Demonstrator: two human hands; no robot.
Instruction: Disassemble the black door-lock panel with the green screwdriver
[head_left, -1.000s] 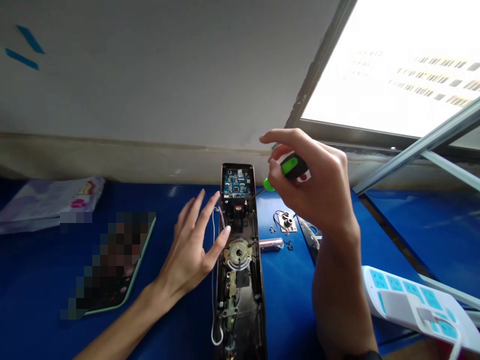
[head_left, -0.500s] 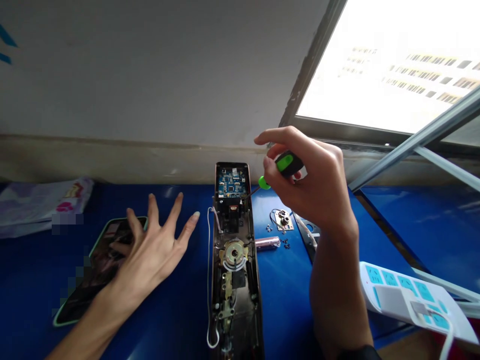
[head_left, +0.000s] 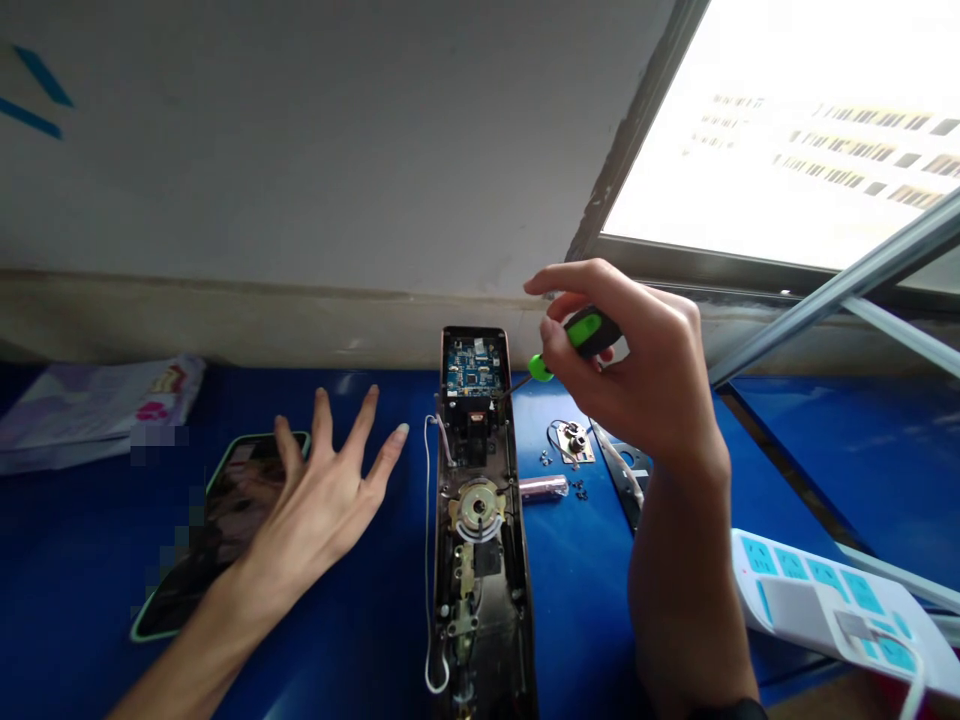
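My right hand [head_left: 615,350] grips a green and black screwdriver [head_left: 589,332], its shaft slanting down to the left. The tip is at the right edge of a long dark housing [head_left: 501,600], just below a blue circuit board [head_left: 472,370]. This housing, which looks like an opened door lock body, lies lengthwise on the blue table and holds a round metal part [head_left: 480,508] and brackets. A thin white wire [head_left: 427,560] loops along its left side. My left hand [head_left: 326,490] is spread with fingers apart, over the right edge of a phone [head_left: 225,530] and the table.
Right of the housing are a small module with wires [head_left: 576,442], a pinkish cylinder [head_left: 544,488], several small screws [head_left: 580,490] and a dark plate [head_left: 619,460]. A white power strip [head_left: 832,610] lies at right, a plastic packet [head_left: 97,415] at left, a metal frame bar [head_left: 832,285] behind.
The view has shifted slightly, so everything sits a little further right. Both hands keep their poses, and the screwdriver tip stays at the same spot on the housing.
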